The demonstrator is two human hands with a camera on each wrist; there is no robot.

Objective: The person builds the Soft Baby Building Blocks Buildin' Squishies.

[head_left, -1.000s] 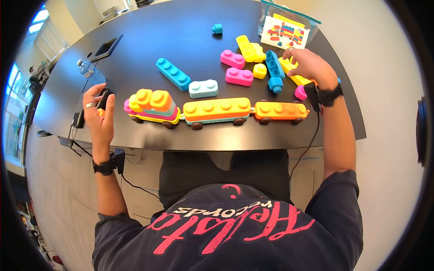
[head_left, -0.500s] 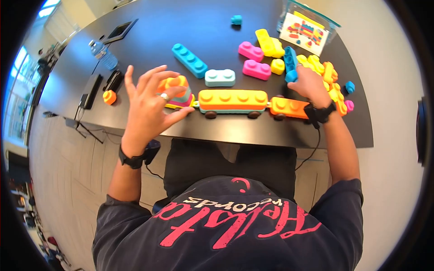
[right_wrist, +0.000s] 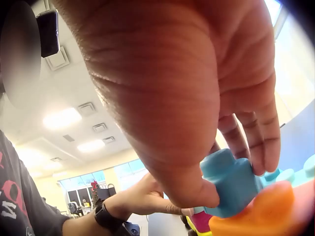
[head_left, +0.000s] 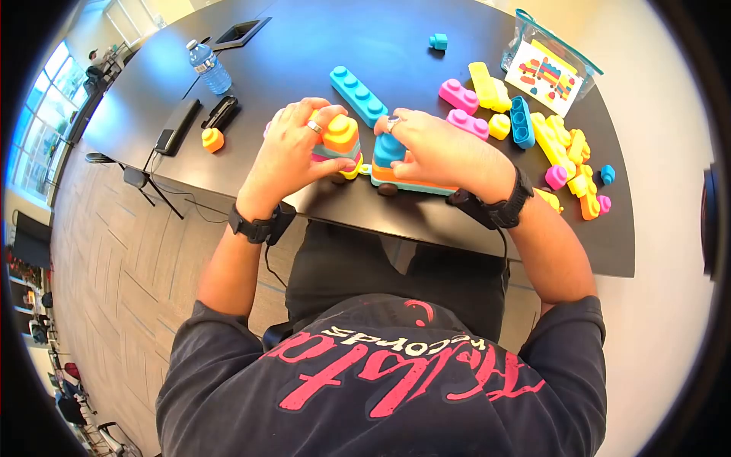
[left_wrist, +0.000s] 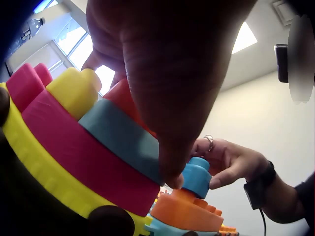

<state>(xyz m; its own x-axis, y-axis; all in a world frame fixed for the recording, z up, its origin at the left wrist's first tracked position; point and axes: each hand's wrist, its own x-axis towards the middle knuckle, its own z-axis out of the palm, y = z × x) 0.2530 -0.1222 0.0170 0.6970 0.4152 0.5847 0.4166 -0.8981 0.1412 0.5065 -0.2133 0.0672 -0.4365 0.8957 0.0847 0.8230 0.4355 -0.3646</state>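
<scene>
In the head view my left hand (head_left: 293,148) grips the toy train's front car, a stack with an orange block (head_left: 340,133) on top. Its magenta block (left_wrist: 74,142) and yellow wheeled base (left_wrist: 54,179) show in the left wrist view. My right hand (head_left: 461,156) pinches a small blue block (right_wrist: 234,182) between thumb and fingers. That block sits over the front end of the middle car's orange block (left_wrist: 187,214), right at its studs. Beneath the orange block is a light blue wheeled base (head_left: 426,186). My right arm and hand mostly hide the rear car.
Behind the train lies a long blue block (head_left: 358,93). Pink, yellow and orange blocks (head_left: 550,141) crowd the right side, before a clear bag (head_left: 563,53) with a picture card (head_left: 544,76). An orange block (head_left: 212,139), black case (head_left: 221,113) and water bottle (head_left: 209,68) stand left.
My right hand has picked the small blue block from the loose pile and moved left to the middle car. My left hand has come right, from the table's left side onto the front car.
</scene>
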